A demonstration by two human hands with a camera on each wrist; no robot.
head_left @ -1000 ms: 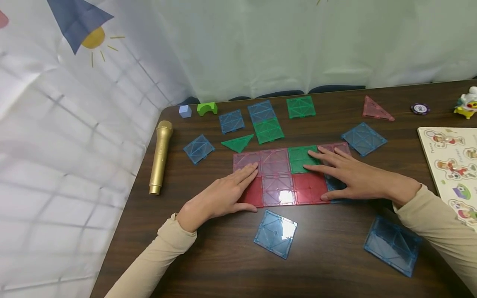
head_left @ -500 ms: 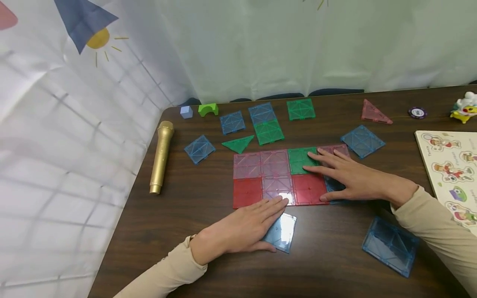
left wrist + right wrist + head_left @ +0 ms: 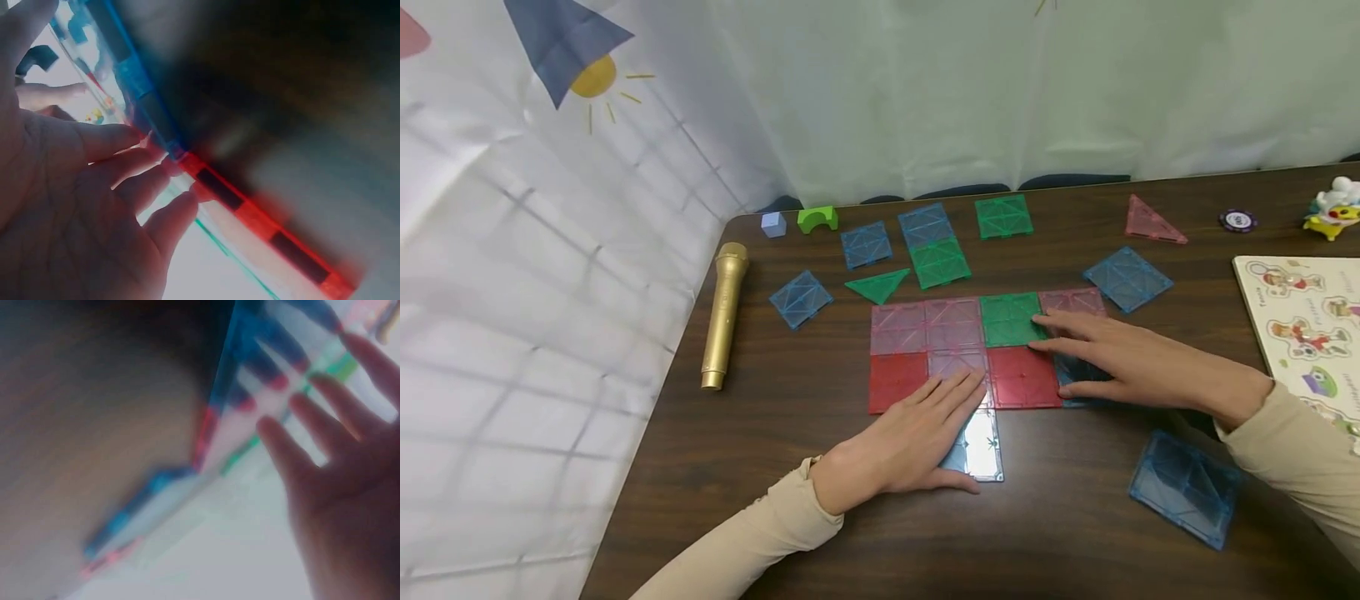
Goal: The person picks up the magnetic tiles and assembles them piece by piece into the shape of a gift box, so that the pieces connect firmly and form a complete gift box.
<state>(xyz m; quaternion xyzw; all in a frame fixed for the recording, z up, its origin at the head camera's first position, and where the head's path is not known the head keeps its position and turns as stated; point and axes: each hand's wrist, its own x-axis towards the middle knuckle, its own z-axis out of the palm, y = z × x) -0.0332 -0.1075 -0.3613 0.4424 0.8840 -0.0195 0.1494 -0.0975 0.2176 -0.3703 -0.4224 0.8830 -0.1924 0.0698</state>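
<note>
Two rows of translucent square magnetic tiles lie flat in the head view, with a pink tile point(image 3: 898, 328) and a red tile point(image 3: 897, 382) at their left end. My left hand point(image 3: 910, 437) rests flat, fingers straight, across a purple tile and a shiny blue tile point(image 3: 988, 450). That blue tile lines up against the near edge of the block, partly covered by the hand. Over the block's right part, my right hand point(image 3: 1135, 358) spreads its fingers near the green tile point(image 3: 1009, 318), the second red tile point(image 3: 1024, 379) and a partly hidden blue tile. The right wrist view is blurred.
A large blue tile point(image 3: 1186, 487) lies at the near right. Behind the block are loose tiles, including a green triangle point(image 3: 880, 287) and a pink triangle point(image 3: 1152, 221). A gold microphone point(image 3: 724, 317) lies left; a picture board point(image 3: 1303, 321) lies right.
My left hand has moved from the block's left end onto the loose blue tile. The tile has turned and slid up against the block. My right hand has shifted slightly right.
</note>
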